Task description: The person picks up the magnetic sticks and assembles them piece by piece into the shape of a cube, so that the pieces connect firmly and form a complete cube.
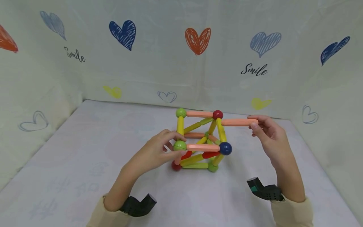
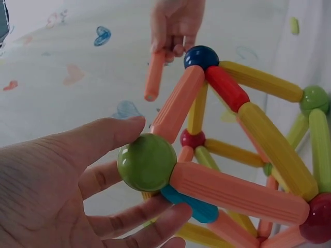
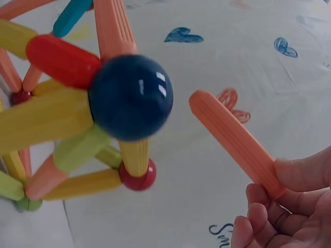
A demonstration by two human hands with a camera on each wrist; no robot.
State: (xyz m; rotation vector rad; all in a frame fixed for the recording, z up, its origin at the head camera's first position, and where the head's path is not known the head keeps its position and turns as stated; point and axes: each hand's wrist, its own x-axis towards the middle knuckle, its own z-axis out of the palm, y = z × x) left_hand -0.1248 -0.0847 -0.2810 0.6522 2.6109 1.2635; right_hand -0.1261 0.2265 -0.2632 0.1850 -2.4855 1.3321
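A cube-like frame of coloured rods and balls (image 1: 198, 148) stands on the table. My left hand (image 1: 158, 151) pinches the green ball (image 2: 147, 162) at its upper near left corner, thumb on one side and fingers on the other. Between thumb and fingers my right hand (image 1: 270, 134) holds a loose orange rod (image 3: 232, 139) by one end, pointing left. In the right wrist view the rod's free end is apart from the blue ball (image 3: 131, 97) at the upper near right corner. The red ball (image 1: 217, 114) marks the upper far right corner, near the rod in the head view.
The white tabletop (image 1: 107, 142) spreads around the frame. Behind it hangs a pale cloth (image 1: 158, 69) printed with hearts and "Smile". Yellow, green, red and blue rods make up the frame's sides and diagonals. Each wrist wears a black camera mount (image 1: 139, 206).
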